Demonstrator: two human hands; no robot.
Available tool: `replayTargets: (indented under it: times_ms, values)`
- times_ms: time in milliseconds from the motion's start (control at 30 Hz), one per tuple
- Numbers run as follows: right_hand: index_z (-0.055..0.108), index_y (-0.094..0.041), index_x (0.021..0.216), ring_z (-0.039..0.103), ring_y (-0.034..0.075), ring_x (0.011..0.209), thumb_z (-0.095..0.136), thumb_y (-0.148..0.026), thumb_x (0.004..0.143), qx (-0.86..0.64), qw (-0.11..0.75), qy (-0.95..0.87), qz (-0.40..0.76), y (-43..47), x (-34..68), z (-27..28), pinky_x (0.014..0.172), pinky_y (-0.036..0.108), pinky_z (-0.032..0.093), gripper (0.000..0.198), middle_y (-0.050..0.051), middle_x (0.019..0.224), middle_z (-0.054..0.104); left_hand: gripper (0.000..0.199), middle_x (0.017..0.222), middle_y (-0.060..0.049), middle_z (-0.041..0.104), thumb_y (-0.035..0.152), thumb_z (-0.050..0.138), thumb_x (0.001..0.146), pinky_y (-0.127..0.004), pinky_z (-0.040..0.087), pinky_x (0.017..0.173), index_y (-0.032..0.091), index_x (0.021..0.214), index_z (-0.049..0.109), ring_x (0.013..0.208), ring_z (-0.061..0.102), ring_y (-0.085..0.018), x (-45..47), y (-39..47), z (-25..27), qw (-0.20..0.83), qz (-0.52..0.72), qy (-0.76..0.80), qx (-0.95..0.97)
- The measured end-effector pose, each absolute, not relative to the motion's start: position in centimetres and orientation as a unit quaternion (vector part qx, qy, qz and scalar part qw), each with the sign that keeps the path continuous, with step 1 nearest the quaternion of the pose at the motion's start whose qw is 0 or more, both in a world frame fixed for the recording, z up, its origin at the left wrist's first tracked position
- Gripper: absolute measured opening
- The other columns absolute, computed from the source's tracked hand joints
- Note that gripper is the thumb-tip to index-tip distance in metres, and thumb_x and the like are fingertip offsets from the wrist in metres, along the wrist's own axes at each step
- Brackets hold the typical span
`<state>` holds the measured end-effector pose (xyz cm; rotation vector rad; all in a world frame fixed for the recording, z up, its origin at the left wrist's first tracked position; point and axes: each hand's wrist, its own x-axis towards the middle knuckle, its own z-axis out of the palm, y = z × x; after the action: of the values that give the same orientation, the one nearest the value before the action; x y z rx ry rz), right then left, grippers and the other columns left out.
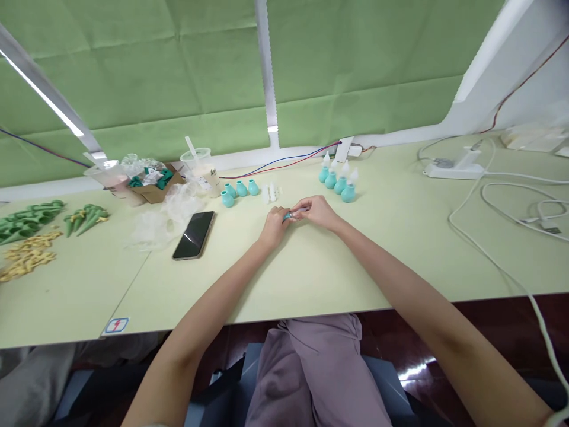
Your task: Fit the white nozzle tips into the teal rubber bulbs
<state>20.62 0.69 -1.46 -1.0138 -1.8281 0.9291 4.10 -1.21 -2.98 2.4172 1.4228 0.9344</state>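
My left hand [274, 225] is closed around a small teal bulb [287, 216], mostly hidden by the fingers. My right hand [317, 212] meets it from the right, its fingers pinched at the bulb's end on a small clear piece that I cannot make out well. Just behind the hands lie several white translucent nozzle tips [270, 193]. To their left stand several open-necked teal bulbs [241, 188]. At the back right, several teal bulbs [341, 185] stand in a row with clear pointed tips fitted on top.
A phone [194, 235] lies left of my hands, near a crumpled plastic bag [166, 213], a drink cup [203, 172] and a cardboard box [160, 190]. Green cones [86, 219] and yellow pieces [29, 255] are far left. A power strip [456, 170] and white cables [484, 249] lie right.
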Motion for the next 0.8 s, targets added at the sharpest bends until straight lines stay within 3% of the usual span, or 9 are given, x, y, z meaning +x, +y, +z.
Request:
replayTargets:
  times_ms: [100,233,300,400,467,633,800]
  values:
    - [0.071,-0.016,0.084,0.066,0.019,0.072,0.068,-0.026,0.066,-0.403,0.423,-0.721,0.374,0.6,20.5,-1.1,0.072,0.030,0.051,0.021,0.006,0.076,0.070,0.019,0.090,-0.008,0.066,0.026,0.059,0.079,-0.034,0.042,0.082,0.017,0.093,0.066,0.090,0.057,-0.022,3.9,-1.2,-2.6,0.131,0.345,0.481,0.795]
    - [0.051,-0.023,0.125,0.065,0.017,0.077,0.072,-0.030,0.064,-0.374,0.459,-0.697,0.404,0.7,20.8,-0.5,0.078,0.032,0.051,0.064,0.005,0.095,0.068,0.028,0.102,-0.007,0.067,0.030,0.061,0.078,-0.032,0.043,0.086,0.018,0.102,0.063,0.095,0.060,-0.021,3.5,-1.0,-1.9,0.226,0.444,0.461,0.734]
    - [0.040,-0.026,0.133,0.064,0.018,0.090,0.073,-0.033,0.064,-0.356,0.481,-0.681,0.421,0.8,20.8,-0.6,0.084,0.034,0.049,0.077,0.006,0.112,0.063,0.034,0.099,-0.007,0.068,0.037,0.059,0.079,-0.032,0.044,0.084,0.017,0.106,0.059,0.093,0.061,-0.020,3.4,-0.9,-1.5,0.279,0.499,0.444,0.690]
    - [0.042,-0.027,0.131,0.056,0.021,0.110,0.076,-0.034,0.060,-0.324,0.478,-0.664,0.476,0.8,20.0,-1.2,0.092,0.035,0.046,0.079,0.008,0.127,0.054,0.037,0.093,-0.008,0.069,0.047,0.054,0.080,-0.031,0.046,0.081,0.016,0.102,0.056,0.091,0.063,-0.019,3.4,-1.0,-0.9,0.335,0.554,0.408,0.644]
    - [0.046,-0.027,0.128,0.056,0.021,0.110,0.077,-0.035,0.058,-0.294,0.455,-0.648,0.536,0.6,19.0,-1.7,0.092,0.036,0.046,0.077,0.007,0.125,0.056,0.038,0.095,-0.009,0.069,0.050,0.051,0.081,-0.031,0.047,0.079,0.016,0.097,0.056,0.091,0.063,-0.019,3.6,-1.3,-0.7,0.347,0.569,0.397,0.632]
    - [0.063,-0.019,0.109,0.062,0.021,0.095,0.077,-0.041,0.057,-0.288,0.447,-0.610,0.587,-0.5,17.1,-1.9,0.088,0.037,0.048,0.058,0.004,0.093,0.069,0.034,0.109,-0.010,0.066,0.049,0.046,0.085,-0.035,0.047,0.085,0.019,0.098,0.053,0.100,0.061,-0.020,4.1,-2.2,-0.4,0.352,0.568,0.361,0.650]
    - [0.071,-0.017,0.087,0.064,0.023,0.089,0.077,-0.040,0.053,-0.311,0.471,-0.620,0.546,-0.7,17.7,-1.7,0.088,0.038,0.047,0.042,0.002,0.084,0.070,0.034,0.119,-0.011,0.060,0.045,0.043,0.088,-0.037,0.040,0.096,0.020,0.111,0.046,0.114,0.053,-0.020,3.7,-1.8,-1.0,0.291,0.554,0.380,0.681]
